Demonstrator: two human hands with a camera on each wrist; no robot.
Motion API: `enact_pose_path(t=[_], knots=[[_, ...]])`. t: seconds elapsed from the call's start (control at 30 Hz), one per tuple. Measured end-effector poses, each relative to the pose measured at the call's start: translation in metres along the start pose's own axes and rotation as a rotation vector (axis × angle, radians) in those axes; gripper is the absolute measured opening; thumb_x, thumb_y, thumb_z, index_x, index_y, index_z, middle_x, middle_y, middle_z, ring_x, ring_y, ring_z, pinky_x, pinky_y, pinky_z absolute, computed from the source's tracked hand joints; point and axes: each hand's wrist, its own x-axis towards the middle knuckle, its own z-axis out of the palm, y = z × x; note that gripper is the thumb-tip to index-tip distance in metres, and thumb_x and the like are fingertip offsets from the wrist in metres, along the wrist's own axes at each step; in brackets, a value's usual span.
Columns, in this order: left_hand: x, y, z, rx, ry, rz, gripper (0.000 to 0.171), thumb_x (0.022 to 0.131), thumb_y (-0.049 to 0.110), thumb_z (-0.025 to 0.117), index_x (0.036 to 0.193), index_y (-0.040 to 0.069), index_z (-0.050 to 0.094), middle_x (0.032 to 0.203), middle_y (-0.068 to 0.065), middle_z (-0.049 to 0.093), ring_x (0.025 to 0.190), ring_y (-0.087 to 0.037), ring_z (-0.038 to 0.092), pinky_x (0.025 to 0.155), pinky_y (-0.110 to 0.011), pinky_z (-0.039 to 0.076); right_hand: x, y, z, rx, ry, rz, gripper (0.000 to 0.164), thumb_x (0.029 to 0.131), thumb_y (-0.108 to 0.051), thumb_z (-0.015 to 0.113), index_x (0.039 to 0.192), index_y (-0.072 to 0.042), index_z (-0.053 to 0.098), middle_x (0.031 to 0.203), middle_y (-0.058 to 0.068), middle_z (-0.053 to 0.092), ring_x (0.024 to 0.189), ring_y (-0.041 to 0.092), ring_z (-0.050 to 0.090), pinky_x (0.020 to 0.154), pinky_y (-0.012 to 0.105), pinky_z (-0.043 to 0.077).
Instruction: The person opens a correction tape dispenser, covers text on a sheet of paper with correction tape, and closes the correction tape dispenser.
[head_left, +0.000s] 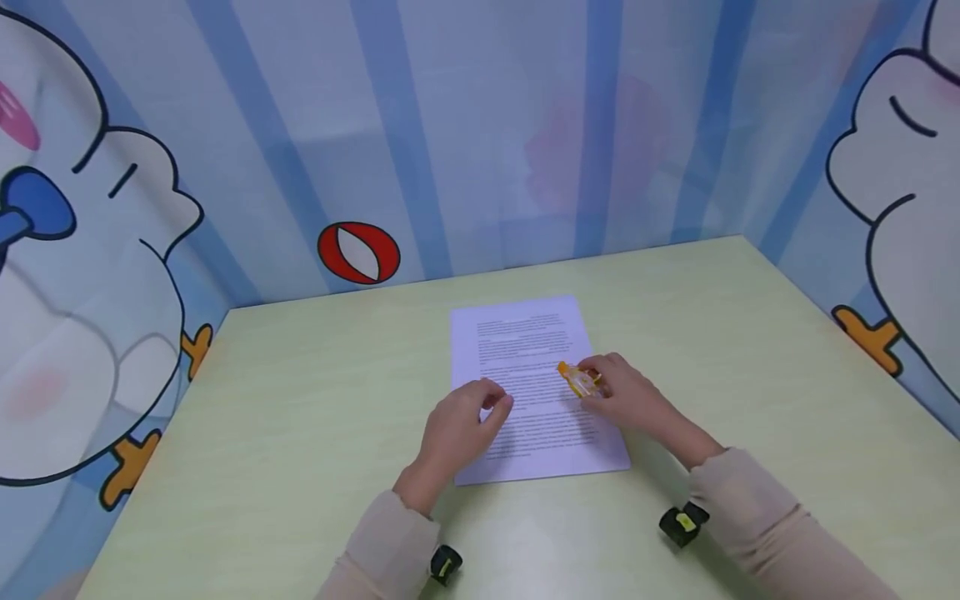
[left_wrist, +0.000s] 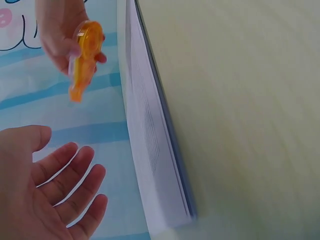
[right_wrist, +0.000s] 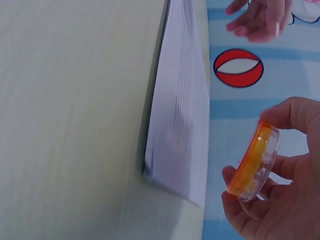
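My right hand (head_left: 626,398) holds an orange, clear-cased correction tape (head_left: 579,380) between thumb and fingers, above the right part of a printed stack of paper (head_left: 525,333). In the right wrist view the correction tape (right_wrist: 253,160) is seen edge-on, gripped at both ends. Its narrow orange tip points left in the head view. My left hand (head_left: 459,425) hovers over the lower left of the paper with nothing in it. The left wrist view shows the left hand (left_wrist: 55,185) with fingers loosely spread, apart from the correction tape (left_wrist: 86,57).
The paper lies on a pale yellow-green table (head_left: 315,417). A blue striped backdrop (head_left: 495,125) with cartoon figures and a red ball print (head_left: 358,252) stands along the table's back and sides. Black wrist devices are strapped near both sleeves (head_left: 390,542).
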Motion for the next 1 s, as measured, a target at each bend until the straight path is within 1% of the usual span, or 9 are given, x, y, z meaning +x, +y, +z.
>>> enact_pose_path(t=[0.13,0.17,0.3,0.37,0.4,0.5,0.6,0.83,1.0], knots=[[0.003,0.006,0.004,-0.025,-0.029,-0.005,0.03,0.093,0.039,0.048,0.097,0.014,0.064,0.085,0.003,0.064,0.076,-0.012,0.057,0.065,-0.025,0.045,-0.006,-0.014,0.005,0.021,-0.011,-0.072,0.044,0.082,-0.017,0.061,0.122,-0.001,0.05,0.116,0.015,0.051,0.097,0.025,0.052,0.081,0.04,0.045],[0.004,0.007,0.005,-0.045,-0.036,-0.012,0.032,0.094,0.04,0.046,0.096,0.014,0.064,0.082,0.003,0.063,0.074,-0.011,0.055,0.064,-0.025,0.044,-0.008,-0.018,0.006,0.023,-0.014,-0.091,0.044,0.082,-0.017,0.062,0.121,-0.002,0.051,0.116,0.014,0.051,0.097,0.024,0.052,0.08,0.039,0.045],[0.008,0.01,0.009,-0.196,-0.094,-0.04,0.042,0.095,0.047,0.039,0.092,0.012,0.063,0.08,0.002,0.064,0.068,-0.009,0.052,0.061,-0.023,0.041,-0.015,-0.028,0.012,0.007,-0.017,-0.165,0.041,0.079,-0.015,0.061,0.119,-0.005,0.052,0.112,0.01,0.052,0.09,0.018,0.052,0.074,0.032,0.045],[0.009,0.011,0.009,-0.272,-0.122,-0.048,0.044,0.095,0.048,0.038,0.09,0.012,0.062,0.079,0.0,0.065,0.066,-0.01,0.051,0.059,-0.023,0.04,-0.018,-0.032,0.015,-0.024,-0.012,-0.206,0.041,0.078,-0.015,0.06,0.118,-0.007,0.053,0.11,0.008,0.052,0.085,0.014,0.05,0.069,0.027,0.043],[0.009,0.012,0.01,-0.294,-0.131,-0.049,0.044,0.095,0.048,0.039,0.087,0.011,0.061,0.079,-0.001,0.065,0.064,-0.01,0.051,0.058,-0.023,0.039,-0.02,-0.033,0.016,-0.042,-0.007,-0.223,0.041,0.077,-0.015,0.059,0.117,-0.007,0.053,0.109,0.008,0.052,0.082,0.013,0.049,0.067,0.024,0.042],[0.008,0.012,0.01,-0.302,-0.13,-0.044,0.039,0.095,0.045,0.042,0.079,0.013,0.06,0.073,0.0,0.062,0.059,-0.009,0.047,0.054,-0.021,0.037,-0.023,-0.036,0.019,-0.085,0.009,-0.264,0.042,0.077,-0.016,0.06,0.117,-0.007,0.053,0.107,0.006,0.051,0.078,0.01,0.046,0.063,0.021,0.039],[0.007,0.011,0.009,-0.296,-0.131,-0.037,0.037,0.095,0.041,0.044,0.075,0.014,0.057,0.068,0.002,0.057,0.056,-0.009,0.044,0.052,-0.02,0.034,-0.026,-0.039,0.022,-0.098,0.026,-0.266,0.042,0.076,-0.015,0.06,0.117,-0.006,0.054,0.106,0.006,0.05,0.077,0.01,0.044,0.063,0.02,0.038],[0.006,0.012,0.008,-0.284,-0.161,-0.022,0.038,0.096,0.04,0.043,0.074,0.011,0.056,0.066,0.002,0.054,0.055,-0.01,0.042,0.051,-0.02,0.033,-0.029,-0.038,0.027,-0.084,0.036,-0.267,0.04,0.074,-0.015,0.06,0.113,-0.006,0.054,0.103,0.004,0.049,0.079,0.01,0.044,0.063,0.02,0.038],[0.005,0.012,0.007,-0.285,-0.139,-0.019,0.038,0.096,0.038,0.043,0.077,0.009,0.058,0.067,0.002,0.054,0.055,-0.009,0.043,0.051,-0.02,0.033,-0.029,-0.038,0.026,-0.068,0.049,-0.263,0.04,0.074,-0.013,0.06,0.112,-0.005,0.054,0.105,0.005,0.05,0.082,0.01,0.045,0.066,0.022,0.04]])
